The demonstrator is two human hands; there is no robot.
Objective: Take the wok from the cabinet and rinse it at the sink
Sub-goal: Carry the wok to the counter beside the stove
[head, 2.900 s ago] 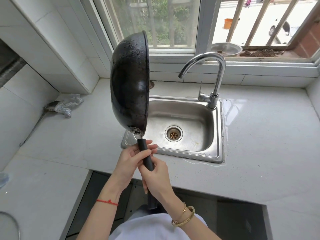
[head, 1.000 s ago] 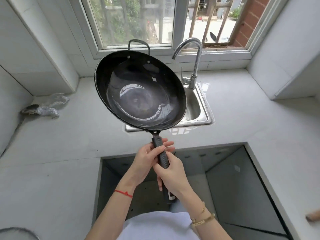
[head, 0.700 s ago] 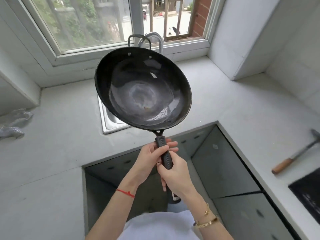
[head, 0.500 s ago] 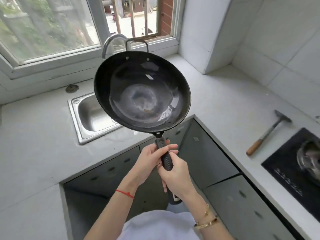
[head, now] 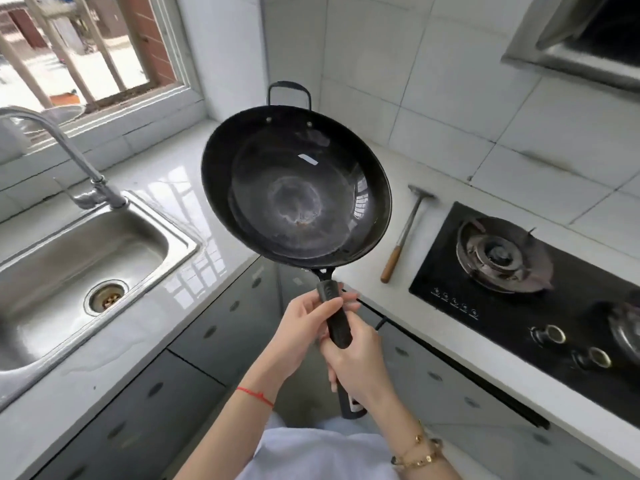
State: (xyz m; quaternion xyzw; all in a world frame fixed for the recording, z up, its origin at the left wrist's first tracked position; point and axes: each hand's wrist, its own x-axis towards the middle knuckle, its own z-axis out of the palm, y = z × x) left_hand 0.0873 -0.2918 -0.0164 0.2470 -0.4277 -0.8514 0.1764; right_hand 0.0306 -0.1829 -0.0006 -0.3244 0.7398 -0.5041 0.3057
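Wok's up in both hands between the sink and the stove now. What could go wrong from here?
The wok is held out by its long handle alone; left hand and right hand bear a tipping load. A wet handle may slip. Swinging right, it could strike the hammer or gas burner.

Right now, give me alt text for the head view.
Both hands, left hand and right hand, grip the handle of an empty black wok held in the air between the sink and the gas stove.
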